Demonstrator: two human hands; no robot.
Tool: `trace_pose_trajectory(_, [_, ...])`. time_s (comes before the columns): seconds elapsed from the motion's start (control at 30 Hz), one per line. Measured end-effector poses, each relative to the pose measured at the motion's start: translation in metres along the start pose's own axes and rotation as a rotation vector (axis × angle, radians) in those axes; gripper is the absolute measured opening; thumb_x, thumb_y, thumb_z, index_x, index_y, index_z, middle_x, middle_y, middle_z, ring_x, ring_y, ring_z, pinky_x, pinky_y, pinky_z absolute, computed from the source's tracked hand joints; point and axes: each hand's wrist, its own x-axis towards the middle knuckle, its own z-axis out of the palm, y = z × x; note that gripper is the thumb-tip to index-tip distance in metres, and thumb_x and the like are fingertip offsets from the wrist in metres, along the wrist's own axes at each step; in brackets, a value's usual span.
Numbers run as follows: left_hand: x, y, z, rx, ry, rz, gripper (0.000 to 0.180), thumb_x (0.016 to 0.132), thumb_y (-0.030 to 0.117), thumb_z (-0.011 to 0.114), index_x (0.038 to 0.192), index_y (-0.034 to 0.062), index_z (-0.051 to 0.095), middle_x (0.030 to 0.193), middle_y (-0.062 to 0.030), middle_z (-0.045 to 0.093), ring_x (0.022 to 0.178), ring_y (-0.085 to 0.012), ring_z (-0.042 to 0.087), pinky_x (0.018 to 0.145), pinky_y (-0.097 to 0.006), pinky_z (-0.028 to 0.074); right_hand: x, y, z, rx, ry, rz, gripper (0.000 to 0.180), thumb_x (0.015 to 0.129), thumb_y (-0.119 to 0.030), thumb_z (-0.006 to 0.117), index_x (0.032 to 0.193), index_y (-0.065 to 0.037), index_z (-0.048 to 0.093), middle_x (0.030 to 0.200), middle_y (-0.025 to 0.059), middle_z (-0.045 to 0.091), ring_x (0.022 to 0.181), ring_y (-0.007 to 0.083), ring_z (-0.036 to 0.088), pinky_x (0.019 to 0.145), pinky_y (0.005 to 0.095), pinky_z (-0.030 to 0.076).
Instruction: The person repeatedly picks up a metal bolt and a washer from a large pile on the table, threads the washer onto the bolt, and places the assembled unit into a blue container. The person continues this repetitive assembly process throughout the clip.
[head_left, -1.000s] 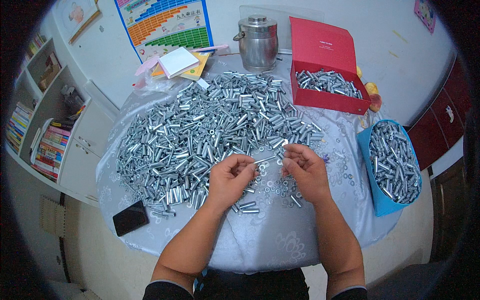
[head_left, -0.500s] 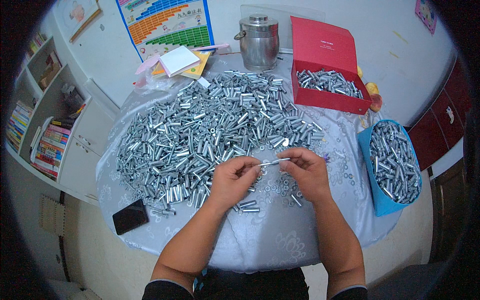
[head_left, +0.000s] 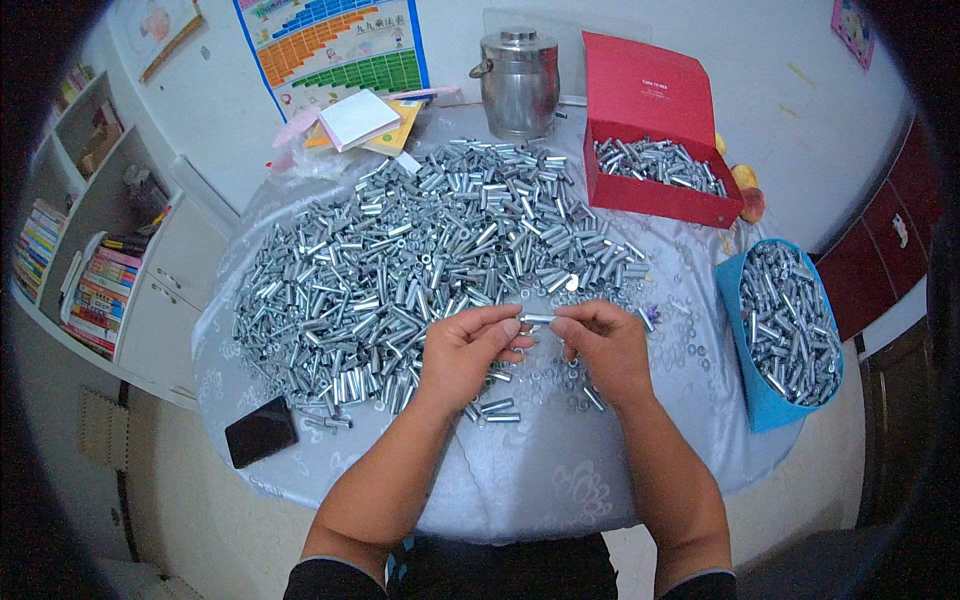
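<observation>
Between my two hands a short shiny metal tube (head_left: 538, 318) is held level above the table. My left hand (head_left: 470, 345) pinches its left end between thumb and fingers. The right end is in the pinch of my right hand (head_left: 602, 342). A large heap of similar metal tubes (head_left: 400, 270) spreads across the table beyond and to the left of my hands. Small metal washers (head_left: 575, 385) lie scattered beneath and around my right hand. A few loose tubes (head_left: 497, 410) rest near my left wrist.
A red lidded box (head_left: 660, 205) with metal parts stands at the back right, and a blue bin (head_left: 745, 370) full of them at the right. A metal canister (head_left: 520, 90) and a notebook (head_left: 358, 122) sit at the back. A black phone (head_left: 261, 433) lies front left.
My fingers have shifted on the piece between them: a thin rod-like part showed there before, and a thicker tube shows now. A tube now lies right of my right hand.
</observation>
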Motion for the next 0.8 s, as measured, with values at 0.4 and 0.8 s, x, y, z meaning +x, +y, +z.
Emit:
trace_pose_trajectory(0.4, [0.0, -0.004, 0.002, -0.064, -0.033, 0.015, 0.022, 0.09, 0.003, 0.06, 0.11, -0.0061, 0.062, 0.096, -0.0162, 0.068, 0.082, -0.0197, 0.069, 0.07, -0.028, 0.057, -0.001, 0.004, 0.005, 0.086, -0.051, -0.148, 0.016, 0.091, -0.011, 0.061, 0.098, 0.002, 0.066, 0.079, 0.0058, 0.065, 0.066, 0.0103, 0.061, 0.059, 0.0237, 0.05])
trace_pose_trajectory(0.8, [0.009, -0.001, -0.01, -0.049, 0.182, 0.003, 0.023, 0.091, 0.008, 0.06, 0.108, -0.007, 0.062, 0.09, -0.0148, 0.069, 0.074, -0.0188, 0.068, 0.066, -0.027, 0.057, 0.028, 0.03, 0.002, -0.816, 0.052, -0.556, 0.014, 0.079, -0.01, 0.066, 0.093, -0.007, 0.068, 0.087, 0.0117, 0.064, 0.087, 0.0308, 0.06, 0.079, 0.0391, 0.048])
